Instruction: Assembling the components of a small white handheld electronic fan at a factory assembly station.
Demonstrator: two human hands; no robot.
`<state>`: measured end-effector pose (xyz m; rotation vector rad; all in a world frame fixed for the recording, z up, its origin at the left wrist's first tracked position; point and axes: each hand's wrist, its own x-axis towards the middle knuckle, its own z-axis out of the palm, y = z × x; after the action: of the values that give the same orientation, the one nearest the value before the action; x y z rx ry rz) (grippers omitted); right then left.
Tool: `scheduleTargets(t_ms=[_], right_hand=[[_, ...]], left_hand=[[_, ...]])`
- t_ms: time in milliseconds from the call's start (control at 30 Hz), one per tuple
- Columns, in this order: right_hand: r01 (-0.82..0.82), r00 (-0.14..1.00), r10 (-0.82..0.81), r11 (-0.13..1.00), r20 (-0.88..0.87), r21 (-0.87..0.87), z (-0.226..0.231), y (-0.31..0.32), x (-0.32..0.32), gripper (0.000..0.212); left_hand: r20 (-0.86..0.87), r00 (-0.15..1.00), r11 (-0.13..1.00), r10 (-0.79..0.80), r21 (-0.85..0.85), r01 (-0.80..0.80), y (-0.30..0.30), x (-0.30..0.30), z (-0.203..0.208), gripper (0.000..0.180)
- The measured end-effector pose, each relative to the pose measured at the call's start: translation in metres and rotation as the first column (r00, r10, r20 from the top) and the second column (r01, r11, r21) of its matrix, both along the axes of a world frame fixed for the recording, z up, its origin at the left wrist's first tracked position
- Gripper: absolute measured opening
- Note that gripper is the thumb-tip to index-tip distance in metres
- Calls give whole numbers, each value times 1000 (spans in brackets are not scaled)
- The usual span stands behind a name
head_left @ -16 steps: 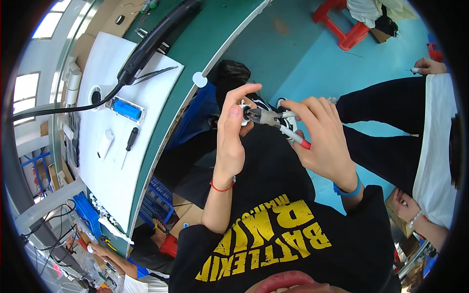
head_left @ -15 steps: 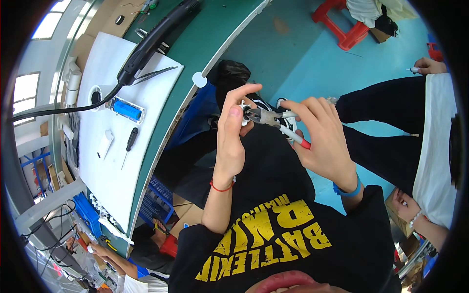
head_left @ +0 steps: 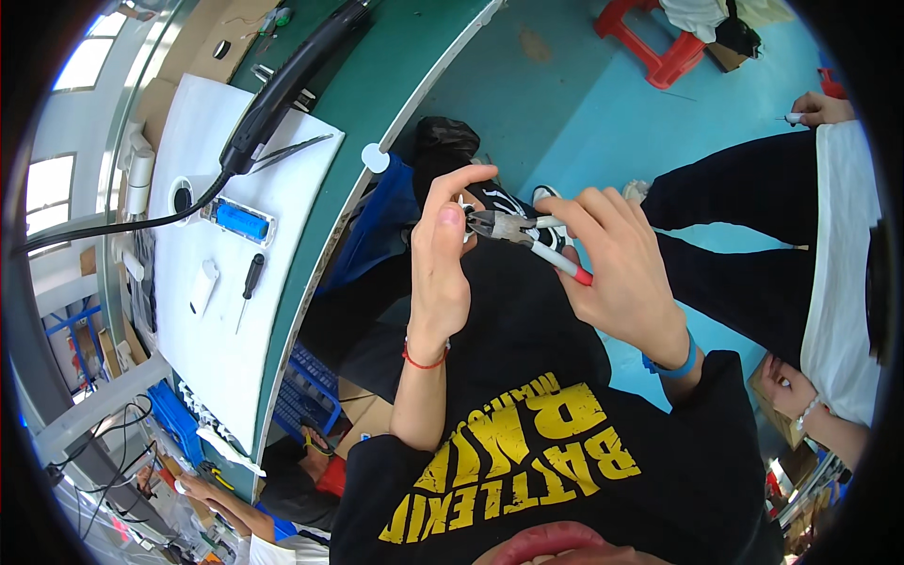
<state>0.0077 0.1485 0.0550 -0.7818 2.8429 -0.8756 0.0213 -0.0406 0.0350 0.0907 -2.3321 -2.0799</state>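
Near the middle, my left hand (head_left: 440, 259) is closed on a small white part (head_left: 464, 204) with a dark centre, pinched by the thumb and mostly hidden behind it. The forefinger stretches out above. My right hand (head_left: 617, 268) grips a pair of cutting pliers (head_left: 508, 227) with white and red handles. The metal jaws touch or almost touch the white part beside my left thumb; exactly what they bite on cannot be made out. Both hands are held over my lap, off the table.
On my left, the green table (head_left: 377, 99) bears a white sheet (head_left: 212, 325). There lie a screwdriver (head_left: 251, 282), a white casing with a blue insert (head_left: 241, 222), a white piece (head_left: 204, 286), tweezers (head_left: 292, 149) and a black corded tool (head_left: 282, 89). Another person (head_left: 843, 240) stands at right.
My left hand has turned slightly, so less of the white part shows. The pliers stay at it, their jaws a little further left. The whole view has shifted a little.
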Motion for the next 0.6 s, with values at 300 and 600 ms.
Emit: scheduleTargets(t_ms=[300, 600], right_hand=[[91, 995, -80, 974, 64, -209, -3, 5, -3, 45], [212, 949, -96, 899, 299, -384, -22, 9, -6, 47]], left_hand=[[2, 995, 961, 104, 258, -101, -8, -9, -19, 45], [52, 998, 864, -19, 504, -10, 2, -12, -24, 44]])
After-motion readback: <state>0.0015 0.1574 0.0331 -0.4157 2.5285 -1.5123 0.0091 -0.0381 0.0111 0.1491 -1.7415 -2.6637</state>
